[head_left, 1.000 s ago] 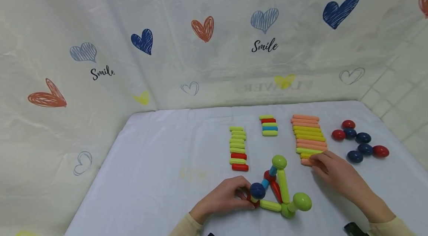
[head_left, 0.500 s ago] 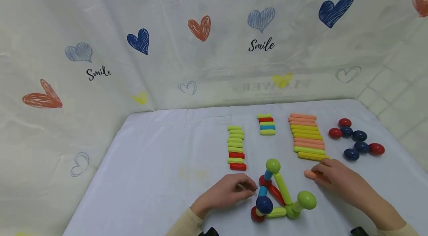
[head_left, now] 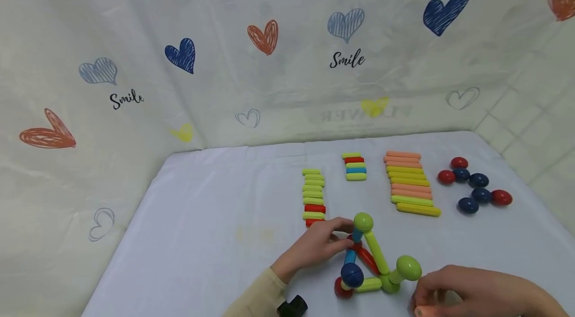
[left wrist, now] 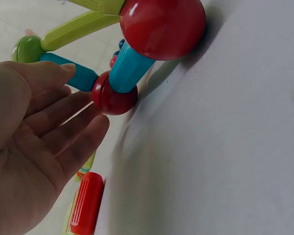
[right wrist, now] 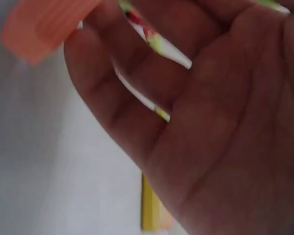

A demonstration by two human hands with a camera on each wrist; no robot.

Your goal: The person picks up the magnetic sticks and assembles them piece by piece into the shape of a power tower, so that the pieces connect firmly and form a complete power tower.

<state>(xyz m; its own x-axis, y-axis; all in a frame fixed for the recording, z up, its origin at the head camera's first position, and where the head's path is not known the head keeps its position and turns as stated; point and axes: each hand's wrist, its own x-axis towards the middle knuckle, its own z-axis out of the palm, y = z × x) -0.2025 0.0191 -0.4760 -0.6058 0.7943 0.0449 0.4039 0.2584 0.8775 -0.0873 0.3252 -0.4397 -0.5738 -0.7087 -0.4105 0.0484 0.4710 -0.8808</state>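
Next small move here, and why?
Probably bring the peach stick to the green ball nearest the right hand: that hand pinches the stick, apart from the build, while the left hand is at a red ball, seemingly placed to steady it.

Left forearm (head_left: 260,294): in a pale sleeve, entering from the lower edge of our head view. Left hand (head_left: 312,244): bare, extended forward and angled inward; we note thumb (left wrist: 46,73) parted from loosely extended fingers (left wrist: 66,127). Right hand (head_left: 476,287): bare, back uppermost, fingers bent down towards the thumb. Right wrist (head_left: 536,302): at our lower right corner; palm (right wrist: 220,117) prominent in close view.
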